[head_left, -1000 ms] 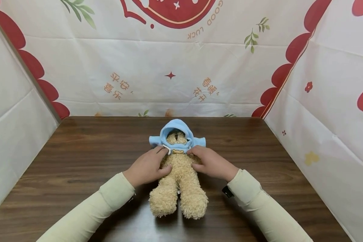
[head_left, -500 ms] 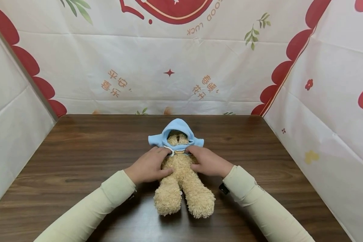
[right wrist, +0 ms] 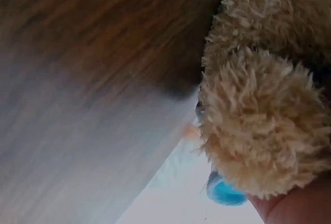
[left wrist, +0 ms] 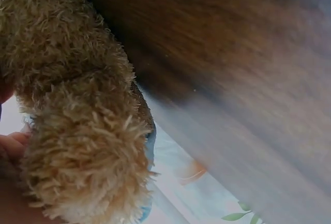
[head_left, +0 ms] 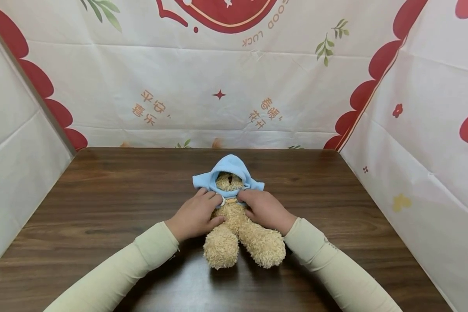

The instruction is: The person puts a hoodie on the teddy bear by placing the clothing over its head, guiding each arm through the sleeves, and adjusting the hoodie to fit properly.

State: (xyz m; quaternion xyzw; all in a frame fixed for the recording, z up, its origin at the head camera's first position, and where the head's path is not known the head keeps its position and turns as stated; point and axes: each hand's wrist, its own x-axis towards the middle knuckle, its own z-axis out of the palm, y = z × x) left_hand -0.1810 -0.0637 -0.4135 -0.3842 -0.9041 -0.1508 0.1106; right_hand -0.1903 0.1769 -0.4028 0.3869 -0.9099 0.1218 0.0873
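A tan plush teddy bear [head_left: 232, 216] lies on its back on the table, feet toward me. A light-blue hoodie [head_left: 229, 164] covers its head and upper chest. The muzzle shows in the hood opening, and the sleeves stick out flat on both sides. My left hand [head_left: 196, 216] grips the hoodie's lower edge by the white drawstring, thumb on the bear's body. On the other side, my right hand [head_left: 268, 210] pinches the same edge. Curly fur [left wrist: 88, 151] fills much of the left wrist view; a furry rounded limb [right wrist: 264, 125] fills the right wrist view. Some fingertips are hidden.
The dark wood-grain table [head_left: 121, 182] extends around the bear. White printed cloth [head_left: 187, 78] with red scallops, leaves and lettering stands behind its far edge, and similar cloth [head_left: 421, 138] lines the sides.
The bear's feet have shifted away from me and its legs have spread and swung right. The hood has settled slightly lower over the face. Both hands stay at the hoodie's edge.
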